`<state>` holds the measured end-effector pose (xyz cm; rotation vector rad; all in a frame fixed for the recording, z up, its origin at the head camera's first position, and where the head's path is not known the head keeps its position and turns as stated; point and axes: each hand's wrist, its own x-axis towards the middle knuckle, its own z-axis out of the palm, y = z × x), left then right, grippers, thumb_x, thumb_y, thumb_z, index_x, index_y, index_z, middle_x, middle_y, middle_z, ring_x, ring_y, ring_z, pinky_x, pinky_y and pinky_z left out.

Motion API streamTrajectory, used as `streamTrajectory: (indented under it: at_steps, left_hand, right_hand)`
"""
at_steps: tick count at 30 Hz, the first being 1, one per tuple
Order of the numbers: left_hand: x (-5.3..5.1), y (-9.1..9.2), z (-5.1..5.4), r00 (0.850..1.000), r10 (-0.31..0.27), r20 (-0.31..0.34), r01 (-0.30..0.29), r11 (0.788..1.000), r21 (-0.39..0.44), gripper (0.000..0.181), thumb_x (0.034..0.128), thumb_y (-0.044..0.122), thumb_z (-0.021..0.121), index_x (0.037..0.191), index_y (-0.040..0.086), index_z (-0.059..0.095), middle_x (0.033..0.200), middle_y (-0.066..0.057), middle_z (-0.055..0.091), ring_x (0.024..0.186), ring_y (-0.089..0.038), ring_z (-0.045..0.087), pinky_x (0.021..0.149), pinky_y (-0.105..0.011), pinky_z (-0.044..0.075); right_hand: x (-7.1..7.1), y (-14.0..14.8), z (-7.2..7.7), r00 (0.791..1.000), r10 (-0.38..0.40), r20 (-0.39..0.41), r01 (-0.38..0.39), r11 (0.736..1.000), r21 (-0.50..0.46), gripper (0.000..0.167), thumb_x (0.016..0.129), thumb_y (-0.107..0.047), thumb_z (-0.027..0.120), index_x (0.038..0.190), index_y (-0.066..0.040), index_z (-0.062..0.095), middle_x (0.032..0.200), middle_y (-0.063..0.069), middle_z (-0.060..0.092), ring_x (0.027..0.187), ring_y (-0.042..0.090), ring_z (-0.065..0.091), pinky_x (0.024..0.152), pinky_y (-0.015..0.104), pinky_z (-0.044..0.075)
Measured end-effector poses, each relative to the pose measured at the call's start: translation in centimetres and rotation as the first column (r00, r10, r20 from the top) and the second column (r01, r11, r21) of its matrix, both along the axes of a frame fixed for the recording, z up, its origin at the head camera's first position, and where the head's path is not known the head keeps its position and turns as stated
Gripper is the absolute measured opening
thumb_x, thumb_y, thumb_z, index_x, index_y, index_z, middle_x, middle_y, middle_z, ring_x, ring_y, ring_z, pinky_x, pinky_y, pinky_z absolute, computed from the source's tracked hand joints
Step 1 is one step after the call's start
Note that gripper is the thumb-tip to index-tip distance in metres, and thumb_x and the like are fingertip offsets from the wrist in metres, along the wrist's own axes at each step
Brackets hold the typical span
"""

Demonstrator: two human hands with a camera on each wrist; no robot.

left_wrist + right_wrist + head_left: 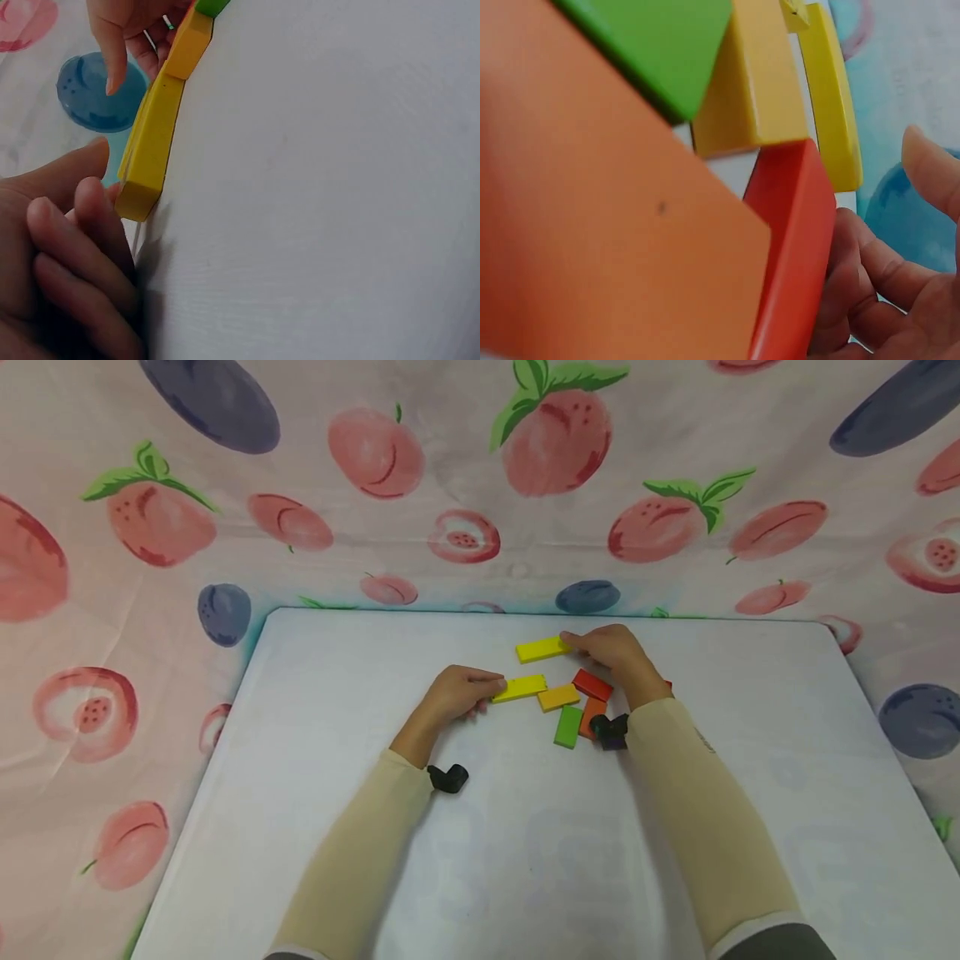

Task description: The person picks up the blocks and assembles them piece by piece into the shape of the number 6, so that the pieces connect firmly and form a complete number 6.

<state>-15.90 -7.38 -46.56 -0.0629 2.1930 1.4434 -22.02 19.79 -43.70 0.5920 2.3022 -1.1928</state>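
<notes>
Left hand [454, 693] at near long yellow block [523, 687], right hand [617, 653] at far long yellow block [540, 649]. Finger grip: can't tell. Best nudge softly.

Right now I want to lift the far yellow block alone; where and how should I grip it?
The far yellow block is probably best pinched across its long sides near the left end, coming from the left: it lies long and narrow, that end bare, the right hand at the other.

White table [525, 868] here. Toward its far edge: yellow blocks [521, 688], an amber block [558, 697], red block [592, 685], orange block [591, 716], green block [567, 727].
</notes>
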Motion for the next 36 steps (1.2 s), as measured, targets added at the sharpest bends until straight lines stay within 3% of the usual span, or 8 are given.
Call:
streamTrajectory:
  at_steps: [5,14,22,36]
  left_hand:
    - [-0.2,0.1,-0.2,1.0,0.013,-0.017,-0.014,0.999,-0.052,0.03,0.0905,0.039,0.077,0.116,0.023,0.079,0.061,0.0,0.06,0.048,-0.011,0.051,0.048,-0.023,0.041]
    - [0.2,0.4,-0.2,0.999,0.035,-0.031,-0.039,0.991,-0.125,0.027,0.0897,0.036,0.078,0.114,0.025,0.08,0.058,0.0,0.059,0.046,-0.012,0.05,0.045,-0.023,0.04]
    - [0.6,0.5,0.1,0.995,0.087,-0.055,-0.094,0.984,-0.153,0.023,0.0889,0.034,0.08,0.108,0.02,0.081,0.063,-0.001,0.062,0.047,-0.014,0.05,0.046,-0.023,0.042]
    - [1.4,-0.3,0.3,0.993,0.087,-0.081,-0.099,0.983,-0.155,0.021,0.0884,0.03,0.08,0.103,0.015,0.08,0.061,-0.001,0.062,0.047,-0.014,0.05,0.048,-0.023,0.042]
  right_hand:
    - [-0.1,-0.8,0.0,0.999,0.027,-0.02,-0.025,0.997,0.075,0.076,0.086,-0.059,0.074,0.135,-0.004,0.057,0.136,0.013,0.057,0.12,0.03,0.05,0.111,0.044,0.046]
    - [0.5,-1.9,0.3,0.992,0.108,-0.073,-0.084,0.958,0.274,0.071,0.087,-0.056,0.075,0.126,0.002,0.065,0.129,0.018,0.063,0.107,0.031,0.054,0.09,0.038,0.052]
    - [0.0,-1.9,-0.3,0.991,0.094,-0.093,-0.064,0.956,0.288,0.066,0.086,-0.054,0.077,0.122,0.001,0.069,0.124,0.016,0.065,0.102,0.029,0.055,0.079,0.033,0.049]
    - [0.2,-1.9,-0.3,0.994,0.049,-0.096,-0.023,0.968,0.251,0.062,0.084,-0.052,0.08,0.121,-0.003,0.071,0.122,0.013,0.066,0.101,0.028,0.055,0.078,0.033,0.049]
